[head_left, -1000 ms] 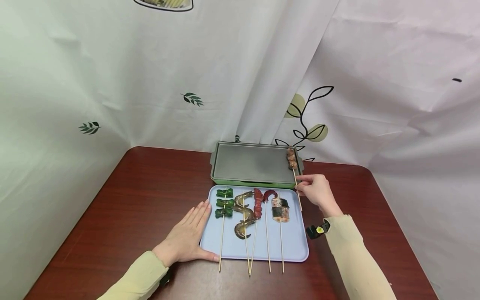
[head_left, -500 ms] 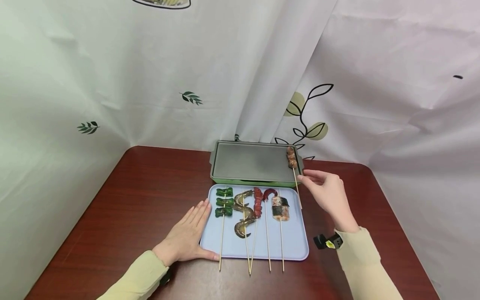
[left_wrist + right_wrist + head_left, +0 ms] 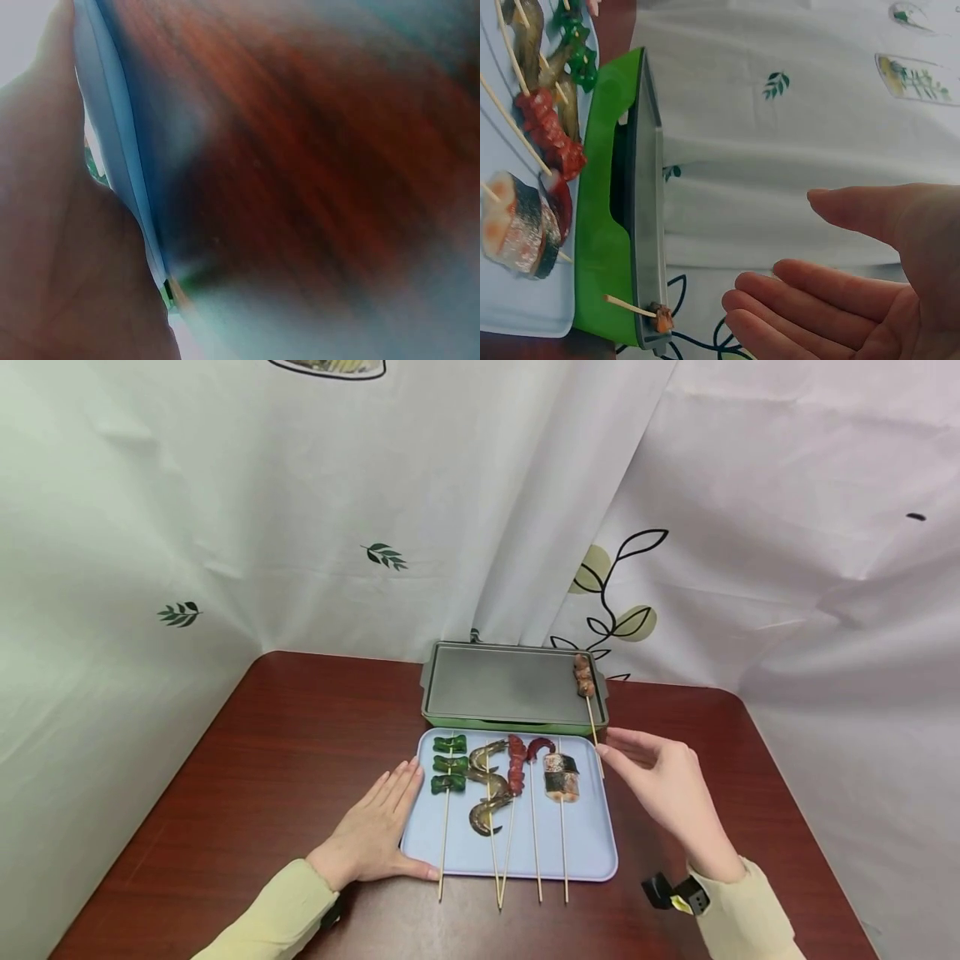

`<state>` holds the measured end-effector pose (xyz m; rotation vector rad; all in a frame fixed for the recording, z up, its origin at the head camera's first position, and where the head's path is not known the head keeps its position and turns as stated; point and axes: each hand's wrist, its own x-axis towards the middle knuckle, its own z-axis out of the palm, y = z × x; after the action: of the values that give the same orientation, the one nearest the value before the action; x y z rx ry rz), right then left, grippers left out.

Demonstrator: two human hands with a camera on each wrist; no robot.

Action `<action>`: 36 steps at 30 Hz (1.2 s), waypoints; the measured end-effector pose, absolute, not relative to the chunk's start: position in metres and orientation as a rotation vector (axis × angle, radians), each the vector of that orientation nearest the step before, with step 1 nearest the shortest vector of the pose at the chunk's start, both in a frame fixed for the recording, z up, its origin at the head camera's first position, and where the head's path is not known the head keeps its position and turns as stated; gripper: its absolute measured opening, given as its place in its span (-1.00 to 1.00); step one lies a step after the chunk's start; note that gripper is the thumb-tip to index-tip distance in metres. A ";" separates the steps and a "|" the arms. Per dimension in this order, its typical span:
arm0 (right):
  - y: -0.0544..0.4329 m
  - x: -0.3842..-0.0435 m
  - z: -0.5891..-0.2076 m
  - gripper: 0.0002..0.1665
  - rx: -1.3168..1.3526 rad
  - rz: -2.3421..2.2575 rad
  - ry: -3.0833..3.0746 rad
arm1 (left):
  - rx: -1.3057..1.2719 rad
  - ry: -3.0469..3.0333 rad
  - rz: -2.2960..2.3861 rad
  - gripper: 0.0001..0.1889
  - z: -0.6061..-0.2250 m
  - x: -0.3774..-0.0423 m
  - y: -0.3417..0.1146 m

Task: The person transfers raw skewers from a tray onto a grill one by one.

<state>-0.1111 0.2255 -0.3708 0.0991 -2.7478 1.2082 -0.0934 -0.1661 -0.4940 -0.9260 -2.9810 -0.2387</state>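
Brown-meat skewer: the brown-meat skewer [image 3: 583,676] lay at the right end of the griddle [image 3: 502,685]; its meat sat on the grey plate and its stick slanted over the front edge, down by the tray's right rim
Right hand: the right hand [image 3: 671,785] was beside that stick, thumb set wide of the fingers; the right wrist view showed the fingers straight and the hand apart from the skewer
Left hand: the left hand [image 3: 372,832] lay flat on the left rim of the tray [image 3: 592,843]; fingers straight and narrowly spaced, thumb spread wide, its tip at the green-pepper stick; whether the two touched could not be told
Tray: pale blue, just in front of the griddle; left to right came the green-pepper skewer [image 3: 449,765], shrimp skewer [image 3: 495,787], red-meat skewer [image 3: 516,766], dark-red curled skewer [image 3: 537,744] and fish skewer [image 3: 562,778]; sticks ran past the near rim
Griddle: green body, grey top, at the back of the reddish-brown table [image 3: 262,760]
Markings: a yellow patch [image 3: 681,904] on the right wrist strap, too small to read; the white cloth [image 3: 300,485] bore leaf sprigs [image 3: 180,614] and part of a printed bowl [image 3: 330,367]
Sleeves: pale yellow-green on both arms
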 end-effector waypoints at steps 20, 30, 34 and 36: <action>0.210 -0.074 -0.413 -0.43 0.101 1.318 -2.853 | -0.928 -2.983 -0.227 0.47 -0.493 -0.093 -0.167; 0.205 -0.070 -0.445 -0.40 -0.002 1.375 -2.890 | -0.923 -2.991 -0.258 0.47 -0.493 -0.094 -0.167; 0.204 -0.069 -0.453 -0.42 -0.023 1.378 -2.892 | -0.922 -3.013 -0.255 0.46 -0.492 -0.094 -0.166; 0.203 -0.068 -0.457 -0.43 -0.026 1.381 -2.898 | -0.923 -3.011 -0.257 0.46 -0.492 -0.094 -0.166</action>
<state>-0.0683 0.2029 -0.4569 -0.0256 -2.8980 1.3807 -0.0937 -0.1658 -0.4922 -0.9231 -3.0107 -0.2569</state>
